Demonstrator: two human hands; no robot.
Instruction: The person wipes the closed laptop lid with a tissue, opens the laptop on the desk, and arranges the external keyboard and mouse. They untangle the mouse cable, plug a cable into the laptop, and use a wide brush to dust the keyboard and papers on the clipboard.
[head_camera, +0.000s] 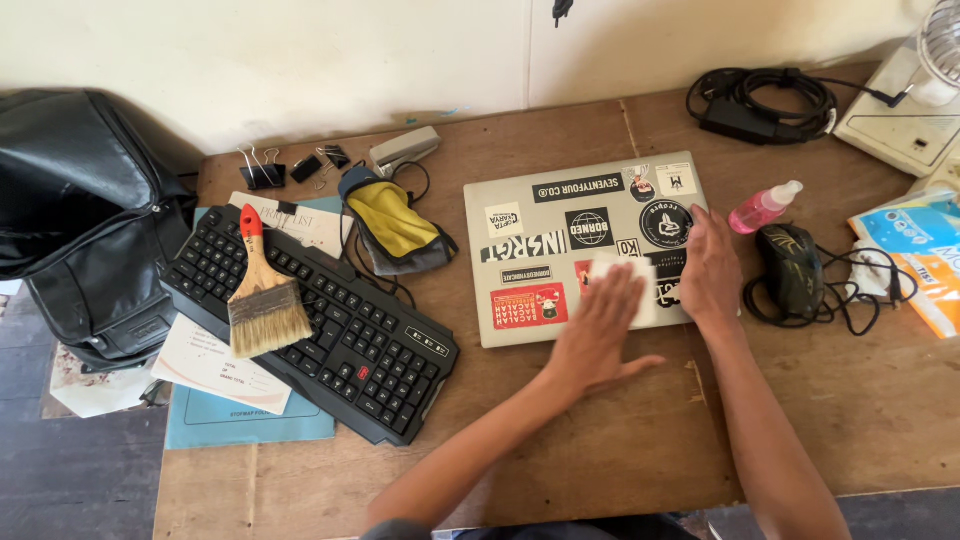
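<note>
A shut silver laptop (560, 215) covered in stickers lies in the middle of the wooden desk (620, 440). My left hand (597, 330) presses flat on a white cloth or tissue (640, 285) at the lid's near right part. My right hand (710, 265) rests flat on the lid's right edge, holding nothing. A small pink spray bottle (765, 206) lies just right of the laptop, beside a dark mouse (790, 265).
A black keyboard (330, 325) with a paintbrush (262, 295) on it lies at left over papers. A black bag (80, 220) sits at far left. A yellow and grey cloth (400, 225), binder clips, stapler, coiled cable (765, 100) and a fan base lie around.
</note>
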